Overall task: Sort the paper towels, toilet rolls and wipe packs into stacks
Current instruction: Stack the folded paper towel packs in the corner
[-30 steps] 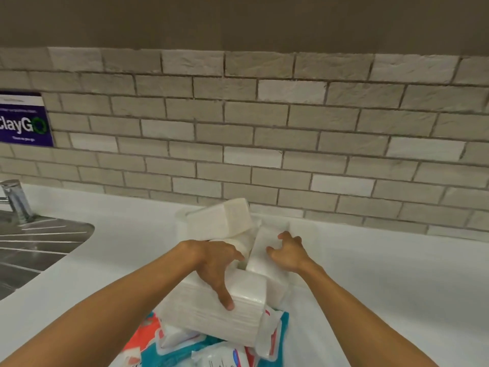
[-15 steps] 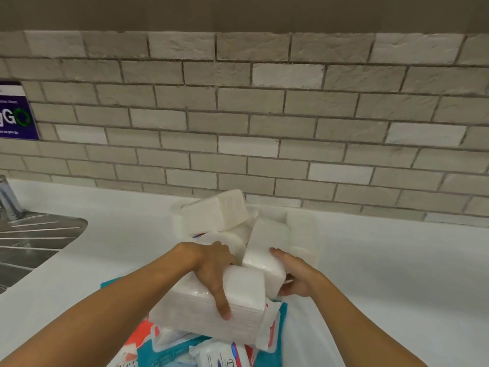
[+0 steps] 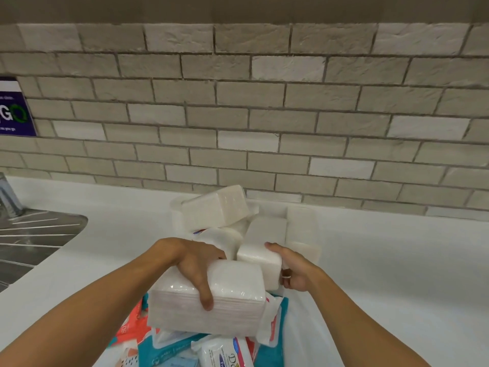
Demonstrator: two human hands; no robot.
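A heap of white paper towel packs, toilet rolls and wipe packs lies on the white counter [image 3: 397, 260]. My left hand [image 3: 195, 263] grips a large wrapped paper towel pack [image 3: 232, 295] from above, thumb over its front edge. My right hand [image 3: 293, 268] holds a smaller white towel pack [image 3: 260, 260] by its right end, lifted beside the large one. Another white pack [image 3: 215, 207] rests tilted on top at the back, with more white packs [image 3: 301, 226] to its right. Teal, orange and white wipe packs [image 3: 222, 350] lie beneath at the front.
A steel sink drainboard [image 3: 31, 242] with a tap base [image 3: 8, 197] is at the left. A brick-tiled wall [image 3: 264, 115] runs along the back, with a purple sign [image 3: 13, 112] at the left. Bare counter stretches to the right of the heap.
My right hand has slid down the small pack's right end, gripped it and lifted it nearer. My left hand stays clamped on the large pack.
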